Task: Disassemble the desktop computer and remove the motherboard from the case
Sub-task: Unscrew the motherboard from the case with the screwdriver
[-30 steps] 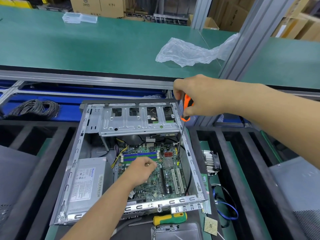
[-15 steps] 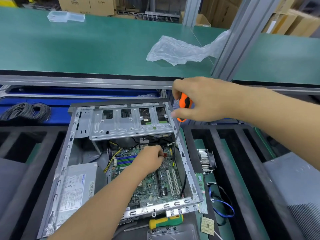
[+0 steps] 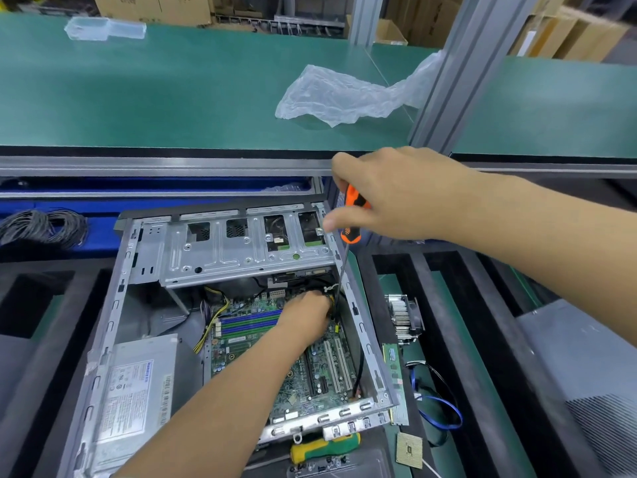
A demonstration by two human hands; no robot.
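I'm gripping the orange screwdriver (image 3: 351, 215) with my right hand (image 3: 396, 194), tip down in the case (image 3: 365, 326); left hand (image 3: 306, 313) resting on the motherboard (image 3: 262, 336) (grip unclear).

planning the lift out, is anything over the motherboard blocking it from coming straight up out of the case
Yes. The metal drive cage spans the case's far end above the motherboard's far edge, the left hand rests on the board, and the screwdriver reaches down by the right wall.
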